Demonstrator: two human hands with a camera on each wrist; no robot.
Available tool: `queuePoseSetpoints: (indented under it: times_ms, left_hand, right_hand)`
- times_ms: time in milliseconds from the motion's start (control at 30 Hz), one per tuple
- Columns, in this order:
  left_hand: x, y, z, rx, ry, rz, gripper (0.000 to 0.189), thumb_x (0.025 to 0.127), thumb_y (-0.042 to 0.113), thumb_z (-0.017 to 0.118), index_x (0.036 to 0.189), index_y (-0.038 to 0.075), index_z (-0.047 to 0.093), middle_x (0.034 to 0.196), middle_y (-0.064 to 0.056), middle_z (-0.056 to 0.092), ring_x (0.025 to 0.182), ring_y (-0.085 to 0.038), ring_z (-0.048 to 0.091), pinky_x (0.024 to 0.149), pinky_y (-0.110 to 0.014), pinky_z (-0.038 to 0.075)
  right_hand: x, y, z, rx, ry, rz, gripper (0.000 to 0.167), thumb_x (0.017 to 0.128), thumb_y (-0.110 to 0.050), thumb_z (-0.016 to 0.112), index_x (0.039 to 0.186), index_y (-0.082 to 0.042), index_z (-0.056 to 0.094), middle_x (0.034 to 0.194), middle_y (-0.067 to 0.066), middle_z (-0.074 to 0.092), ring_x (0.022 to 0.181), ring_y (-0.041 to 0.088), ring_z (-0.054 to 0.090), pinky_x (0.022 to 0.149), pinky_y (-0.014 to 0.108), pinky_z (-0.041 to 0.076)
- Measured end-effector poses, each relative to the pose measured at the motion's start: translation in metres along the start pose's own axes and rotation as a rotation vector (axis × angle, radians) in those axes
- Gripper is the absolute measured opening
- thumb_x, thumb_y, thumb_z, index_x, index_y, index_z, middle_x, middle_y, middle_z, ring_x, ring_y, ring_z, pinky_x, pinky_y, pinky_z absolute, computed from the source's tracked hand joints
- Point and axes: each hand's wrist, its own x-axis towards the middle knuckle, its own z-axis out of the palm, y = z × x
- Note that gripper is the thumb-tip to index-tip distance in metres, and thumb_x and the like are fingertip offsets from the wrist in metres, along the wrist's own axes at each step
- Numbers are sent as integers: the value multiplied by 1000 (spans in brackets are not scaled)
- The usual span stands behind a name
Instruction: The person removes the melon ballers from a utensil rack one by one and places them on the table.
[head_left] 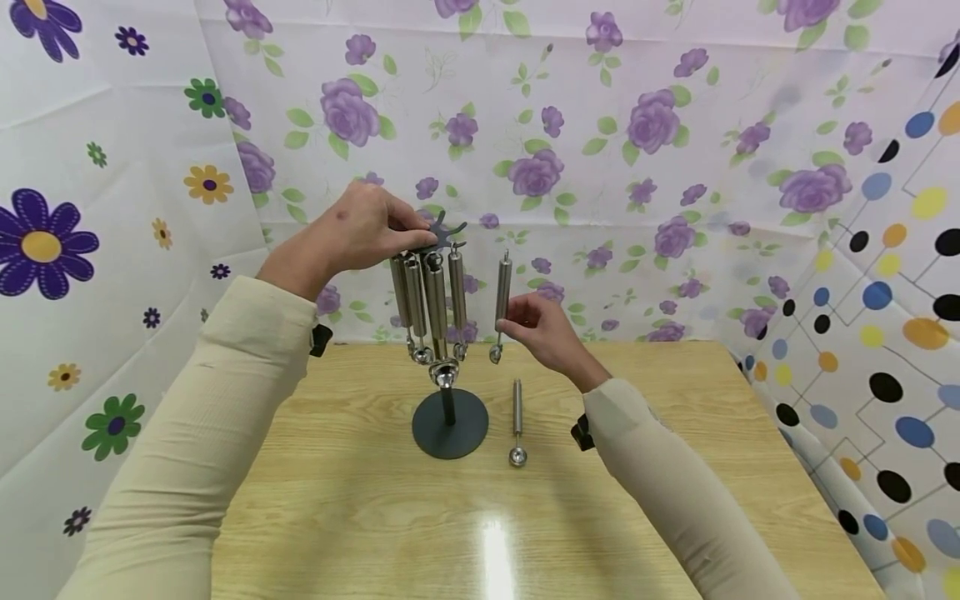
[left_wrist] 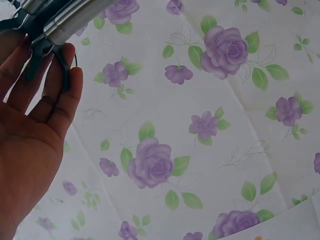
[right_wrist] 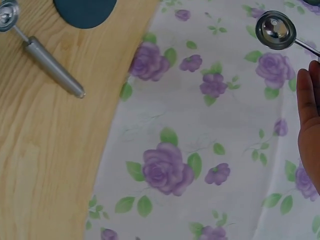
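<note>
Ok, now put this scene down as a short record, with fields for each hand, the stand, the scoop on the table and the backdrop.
Left hand: pinches the top of the stand
Right hand: holds one scoop upright, bowl end down, apart from the stand
Stand: dark, round base on the table, several hanging scoops around its post
Table scoop: lying right of the base, bowl end toward the person
Backdrop: white cloth with purple flowers
</note>
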Motion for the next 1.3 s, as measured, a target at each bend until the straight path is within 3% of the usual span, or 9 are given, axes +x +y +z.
queuePoseSetpoints:
  times_ms: [133, 267, 433, 533, 700, 767, 800, 1067, 1300]
  left_hand:
    - [1, 1, 0, 10, -3, -31, 26, 97, 28, 69, 105, 6, 80, 108, -12, 74, 96, -27, 70, 80, -44, 54]
    - [2, 4, -1, 13, -13, -72, 29, 98, 32, 68, 106, 6, 79, 106, -13, 74, 97, -29, 68, 81, -45, 53]
    - [3, 7, -1, 17, -14, -101, 30, 97, 33, 68, 104, 6, 79, 105, -14, 74, 97, -29, 67, 80, -44, 52]
    - [4, 7, -1, 29, -9, -83, 30, 97, 33, 68, 102, 6, 80, 103, -14, 74, 96, -29, 67, 80, -45, 51]
    - [4, 0, -2, 15, -17, -22, 23, 97, 28, 68, 101, 7, 78, 105, -13, 74, 99, -30, 65, 91, -48, 47]
    - [5, -4, -2, -5, -28, -6, 21, 98, 25, 68, 101, 7, 78, 107, -13, 73, 101, -29, 65, 92, -48, 47]
    - [5, -5, -2, -15, -33, -4, 20, 98, 25, 68, 102, 8, 77, 108, -13, 73, 102, -29, 65, 86, -47, 49]
    - [6, -12, -2, -34, -50, 45, 28, 97, 21, 69, 121, 6, 74, 126, -14, 66, 114, -32, 61, 94, -49, 48]
    - [10, -11, -1, -45, -86, 41, 30, 99, 21, 67, 123, 5, 72, 132, -13, 63, 112, -34, 63, 93, -48, 50]
  right_hand:
    - [-8, 11, -1, -6, 6, 44, 16, 97, -17, 70, 106, -5, 66, 99, 9, 66, 90, 34, 62, 76, 35, 50]
    - [-15, 20, -3, -6, 15, 91, 19, 97, -19, 70, 110, -5, 65, 102, 8, 67, 92, 27, 64, 80, 34, 51]
    - [-23, 31, -5, 9, 27, 95, 22, 96, -18, 71, 110, -2, 65, 102, 12, 70, 90, 25, 65, 79, 33, 51]
    - [-27, 37, -7, 15, 36, 95, 23, 96, -18, 71, 110, -1, 65, 100, 12, 71, 87, 24, 64, 77, 32, 51]
    - [-34, 49, -9, 17, 54, 119, 22, 95, -17, 72, 111, -3, 65, 97, 9, 70, 86, 28, 64, 74, 34, 51]
    - [-36, 52, -9, 19, 61, 121, 22, 95, -16, 72, 111, -2, 65, 97, 9, 70, 85, 27, 64, 73, 33, 51]
    - [-37, 54, -9, 21, 66, 121, 22, 94, -16, 73, 110, -2, 65, 97, 9, 70, 85, 26, 64, 73, 33, 51]
    - [-44, 64, -10, 45, 90, 132, 30, 92, -14, 75, 114, 3, 65, 99, 14, 69, 83, 19, 63, 74, 28, 52]
    - [-60, 34, -10, 19, 88, 164, 33, 94, -5, 70, 122, 10, 62, 100, 18, 67, 84, 18, 62, 73, 23, 50]
